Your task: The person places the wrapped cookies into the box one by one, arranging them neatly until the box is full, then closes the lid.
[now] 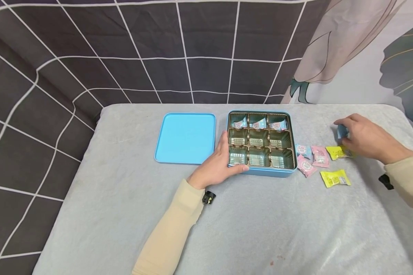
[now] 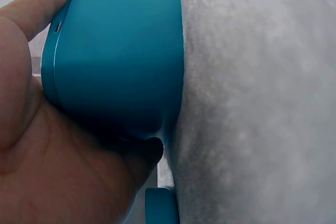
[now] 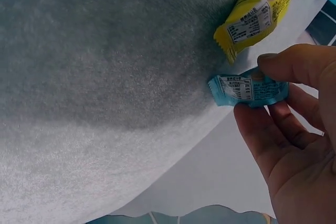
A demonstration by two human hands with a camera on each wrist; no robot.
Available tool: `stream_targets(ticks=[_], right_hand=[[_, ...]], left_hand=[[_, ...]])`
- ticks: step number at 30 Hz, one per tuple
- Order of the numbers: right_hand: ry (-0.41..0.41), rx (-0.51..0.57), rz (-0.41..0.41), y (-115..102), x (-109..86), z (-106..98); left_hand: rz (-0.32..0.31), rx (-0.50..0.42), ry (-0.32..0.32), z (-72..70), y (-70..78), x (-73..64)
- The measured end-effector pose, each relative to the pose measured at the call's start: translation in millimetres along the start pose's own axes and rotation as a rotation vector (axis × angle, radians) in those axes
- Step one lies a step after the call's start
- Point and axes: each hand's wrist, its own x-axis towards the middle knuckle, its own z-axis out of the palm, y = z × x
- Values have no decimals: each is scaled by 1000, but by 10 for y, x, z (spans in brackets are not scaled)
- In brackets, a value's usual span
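Observation:
A blue rectangular tin box stands with its gold divided tray facing up. Three blue-wrapped candies, one being the middle candy, lie one each in the back-row compartments. My left hand holds the box's front left corner, thumb along the front edge and fingers along the left side. At the right, my right hand pinches a blue-wrapped candy between thumb and fingers, just above the cloth. Close beside it on the cloth lies a yellow-wrapped candy.
The blue lid lies flat left of the box. Right of the box are a blue candy, two pink candies, one a pink candy, and another yellow candy. Grey cloth covers the table; a dark grid curtain hangs behind.

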Motion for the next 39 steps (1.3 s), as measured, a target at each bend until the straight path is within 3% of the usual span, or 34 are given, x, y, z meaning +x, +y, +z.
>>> stream_targets(ticks=[4,10,19,26,29,33,39], right_hand=[[5,18,38,0,4,-21],[17,71,167,-10,17,-55],[30,83,223,-28,56,-84],[31,125,236,-40,57,-106],[56,134,193,-41,49,-100],[95,91,122,-42,27,-86],[130,61,131,-62,21,-83]], left_hand=[[3,5,4,-1,0,5],[7,1,3,6,-4,9],[14,1,5,10,-14,19],[17,1,10,9,-19,19],[18,5,12,5,-15,16],[17,2,9,2,-11,13],[15,-5,7,2,-14,15]])
